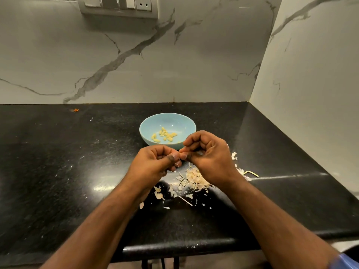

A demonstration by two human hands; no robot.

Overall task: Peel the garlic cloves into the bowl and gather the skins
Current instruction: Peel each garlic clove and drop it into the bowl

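Black worktop (58, 171): both hands, left hand (155, 164) and right hand (209, 156), pinch one clove (182, 150) at the bowl's (149, 140) six o'clock, above the skins (194, 180), so peelings drop together.

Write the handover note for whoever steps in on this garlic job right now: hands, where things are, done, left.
Hands: left hand and right hand meet above the counter, both pinching one small garlic clove, mostly hidden by the fingers.
Things: blue bowl behind the hands holds the peeled cloves. Skins lie scattered on the counter under and right of the hands.
Done: a batch of cloves peeled into the bowl.
Left: finish this clove, drop it in, gather the skins. No unpeeled cloves are visible elsewhere.
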